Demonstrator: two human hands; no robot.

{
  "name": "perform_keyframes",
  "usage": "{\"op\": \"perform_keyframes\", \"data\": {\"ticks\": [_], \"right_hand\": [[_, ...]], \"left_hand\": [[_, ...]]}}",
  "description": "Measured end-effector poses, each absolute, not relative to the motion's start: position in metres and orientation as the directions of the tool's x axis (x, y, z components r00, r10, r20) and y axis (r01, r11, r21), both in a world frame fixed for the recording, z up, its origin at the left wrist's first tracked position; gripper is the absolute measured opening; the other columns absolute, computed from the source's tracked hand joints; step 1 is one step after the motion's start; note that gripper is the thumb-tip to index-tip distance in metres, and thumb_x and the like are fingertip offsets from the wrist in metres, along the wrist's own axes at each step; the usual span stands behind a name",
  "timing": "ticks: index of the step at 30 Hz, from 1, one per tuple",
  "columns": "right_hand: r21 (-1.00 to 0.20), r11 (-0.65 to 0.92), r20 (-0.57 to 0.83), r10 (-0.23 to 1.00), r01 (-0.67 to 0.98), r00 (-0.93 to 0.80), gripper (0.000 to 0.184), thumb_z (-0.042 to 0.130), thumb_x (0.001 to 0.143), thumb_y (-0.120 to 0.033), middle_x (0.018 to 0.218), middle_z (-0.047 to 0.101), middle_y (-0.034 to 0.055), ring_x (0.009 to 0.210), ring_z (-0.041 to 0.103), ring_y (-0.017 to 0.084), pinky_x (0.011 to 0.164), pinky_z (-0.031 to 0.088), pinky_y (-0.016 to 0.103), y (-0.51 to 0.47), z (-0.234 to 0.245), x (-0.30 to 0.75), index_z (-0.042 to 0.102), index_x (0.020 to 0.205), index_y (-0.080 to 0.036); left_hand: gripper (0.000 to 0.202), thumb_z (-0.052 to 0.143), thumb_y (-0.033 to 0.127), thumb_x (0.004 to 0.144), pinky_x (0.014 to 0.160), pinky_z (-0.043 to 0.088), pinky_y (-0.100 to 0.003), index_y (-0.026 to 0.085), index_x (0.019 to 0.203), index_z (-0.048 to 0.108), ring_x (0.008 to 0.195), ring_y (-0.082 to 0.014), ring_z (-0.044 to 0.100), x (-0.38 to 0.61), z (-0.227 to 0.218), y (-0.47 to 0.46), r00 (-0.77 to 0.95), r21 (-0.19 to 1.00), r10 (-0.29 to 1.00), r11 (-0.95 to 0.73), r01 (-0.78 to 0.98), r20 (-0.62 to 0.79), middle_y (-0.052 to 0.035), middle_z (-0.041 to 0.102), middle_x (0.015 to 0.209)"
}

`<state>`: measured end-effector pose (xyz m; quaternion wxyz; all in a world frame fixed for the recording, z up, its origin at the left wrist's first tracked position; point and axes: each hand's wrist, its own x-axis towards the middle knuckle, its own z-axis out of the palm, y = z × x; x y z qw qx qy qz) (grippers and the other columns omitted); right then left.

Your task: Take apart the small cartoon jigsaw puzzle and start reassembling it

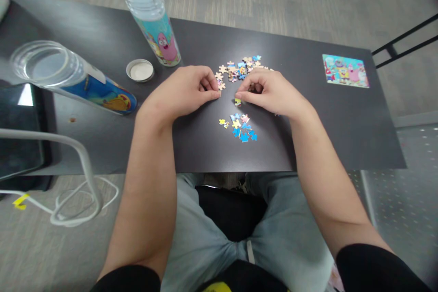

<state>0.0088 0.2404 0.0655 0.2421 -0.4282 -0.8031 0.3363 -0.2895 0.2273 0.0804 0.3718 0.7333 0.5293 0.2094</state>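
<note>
My left hand (186,91) rests on the dark table (342,127), fingers curled, its fingertips pinched near a loose piece at the edge of the pile of jigsaw pieces (239,69). My right hand (270,93) is curled too and pinches a small yellow-green puzzle piece (237,101) against the tabletop. Just below both hands lies a small cluster of blue and yellow pieces (241,127), partly joined. What the left fingers hold, if anything, is hidden.
A finished small cartoon puzzle (345,70) lies at the table's right. An upright clear tube (153,20), a lid (140,70) and a second tube lying on its side (71,80) sit at the left. A tablet (20,127) and white cable (78,191) lie further left.
</note>
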Motion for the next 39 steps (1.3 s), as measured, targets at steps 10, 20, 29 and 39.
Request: {"op": "perform_keyframes", "data": {"ticks": [10,20,29,39], "right_hand": [[-0.637,0.536,0.123,0.78,0.553,-0.614,0.016,0.102,0.103,-0.045,0.111,0.086,0.0079,0.113,0.077,0.039,0.114,0.056,0.061,0.249,0.06,0.014,0.092,0.101,-0.032],[-0.638,0.484,0.052,0.803,0.599,-0.594,0.025,0.093,0.109,-0.066,0.108,0.084,0.0096,0.117,0.067,0.043,0.119,0.051,0.069,0.239,0.08,0.012,0.093,0.108,-0.041],[-0.54,0.629,0.148,0.725,0.558,-0.673,0.015,0.086,0.119,-0.04,0.115,0.083,0.0101,0.121,0.075,0.043,0.122,0.05,0.067,0.234,0.064,-0.012,0.098,0.128,-0.038],[-0.69,0.594,0.159,0.682,0.414,-0.714,0.021,0.09,0.117,-0.052,0.099,0.082,0.0051,0.097,0.073,0.032,0.101,0.055,0.053,0.232,0.07,0.012,0.102,0.121,-0.036]], "left_hand": [[0.023,0.095,0.044,0.091,0.103,0.066,-0.049,0.027,0.102,0.084,0.099,-0.0272,0.081,-0.286,0.083,0.231,0.406,0.841,0.913,-0.189,0.508,-0.039,-0.0029,0.088,0.096],[0.026,0.098,0.039,0.086,0.101,0.067,-0.046,0.028,0.106,0.086,0.102,-0.0277,0.08,-0.289,0.087,0.217,0.429,0.799,0.9,-0.208,0.565,-0.069,-0.003,0.087,0.1],[0.024,0.09,0.046,0.099,0.103,0.067,-0.051,0.03,0.115,0.084,0.108,-0.0321,0.078,-0.295,0.079,0.226,0.201,0.727,0.979,-0.163,0.667,0.035,-0.0064,0.085,0.107],[0.02,0.093,0.049,0.097,0.102,0.063,-0.053,0.034,0.106,0.084,0.11,-0.0327,0.074,-0.287,0.066,0.234,0.187,0.682,0.982,-0.165,0.713,0.042,-0.0061,0.085,0.11]]}}
